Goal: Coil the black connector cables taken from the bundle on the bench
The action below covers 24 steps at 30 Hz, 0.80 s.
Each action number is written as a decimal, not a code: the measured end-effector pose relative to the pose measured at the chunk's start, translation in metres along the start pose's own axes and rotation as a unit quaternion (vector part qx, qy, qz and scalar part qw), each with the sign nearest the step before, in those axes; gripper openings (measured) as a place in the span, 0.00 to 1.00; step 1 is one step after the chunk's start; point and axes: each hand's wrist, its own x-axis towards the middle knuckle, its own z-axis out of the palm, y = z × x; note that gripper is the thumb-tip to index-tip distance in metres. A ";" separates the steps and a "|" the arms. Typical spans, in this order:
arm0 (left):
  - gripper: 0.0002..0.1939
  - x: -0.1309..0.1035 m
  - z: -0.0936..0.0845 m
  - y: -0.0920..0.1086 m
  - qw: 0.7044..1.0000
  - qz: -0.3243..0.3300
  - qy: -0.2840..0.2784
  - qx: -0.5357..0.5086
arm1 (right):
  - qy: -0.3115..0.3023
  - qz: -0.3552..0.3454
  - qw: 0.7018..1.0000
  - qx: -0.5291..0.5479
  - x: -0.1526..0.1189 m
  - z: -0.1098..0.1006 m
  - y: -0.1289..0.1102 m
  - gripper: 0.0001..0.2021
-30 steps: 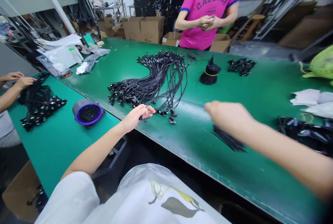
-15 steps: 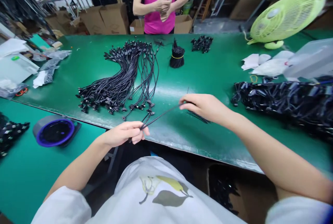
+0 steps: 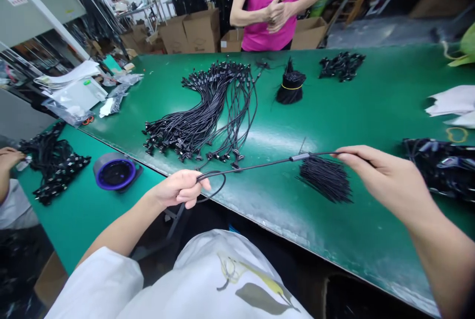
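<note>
A thin black cable point(image 3: 260, 164) is stretched between my hands in the head view, with a small grey sleeve point(image 3: 299, 157) along it. My left hand point(image 3: 183, 188) is closed around the cable, and a loop of it hangs beside the fingers. Out to the right, my right hand point(image 3: 374, 163) pinches the cable past the sleeve; its tip is hidden by the fingers. Below the sleeve lies a loose bundle of thin black cable ties point(image 3: 326, 180) on the green table point(image 3: 274, 131). A large pile of black cables with connectors point(image 3: 211, 106) lies beyond my left hand.
Farther back stand a banded bundle of black ties point(image 3: 291, 85) and a small black heap point(image 3: 341, 66). A purple-rimmed tape roll point(image 3: 116, 173) is at left. More cables point(image 3: 55, 165) lie near another person's hand point(image 3: 9, 158). A person in pink point(image 3: 278, 7) stands opposite.
My right hand has moved right, drawing the cable out longer and bringing the grey sleeve into sight. The view has turned left, so the fan is mostly out of frame.
</note>
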 end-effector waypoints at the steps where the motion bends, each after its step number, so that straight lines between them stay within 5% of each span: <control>1: 0.20 -0.002 -0.003 0.000 1.000 -0.002 0.004 0.016 | 0.014 -0.006 1.000 -0.012 0.000 -0.002 0.001 0.11; 5: 0.18 0.001 -0.009 0.001 0.997 0.045 0.063 0.027 | 0.012 -0.099 0.981 -0.165 -0.012 0.009 -0.003 0.20; 9: 0.18 0.032 0.012 -0.008 0.973 0.147 0.160 0.079 | -0.207 -0.307 0.909 -0.191 -0.042 0.042 -0.041 0.22; 12: 0.18 0.054 0.038 -0.024 0.942 0.162 0.124 0.266 | -0.291 -0.361 0.881 -0.093 -0.053 0.059 -0.077 0.21; 15: 0.18 0.063 0.053 -0.039 0.941 0.140 0.039 0.305 | -0.209 -0.307 0.928 -0.020 -0.043 0.066 -0.093 0.20; 19: 0.18 0.068 0.058 -0.044 0.976 0.169 0.031 0.131 | -0.052 -0.158 0.972 0.165 -0.030 0.089 -0.082 0.16; 21: 0.19 0.071 0.059 -0.044 0.984 0.162 0.037 0.069 | -0.062 -0.057 0.949 0.303 -0.031 0.107 -0.075 0.18; 24: 0.23 0.076 0.061 -0.049 0.988 0.114 0.063 0.078 | -0.094 0.111 0.857 0.495 -0.036 0.126 -0.073 0.15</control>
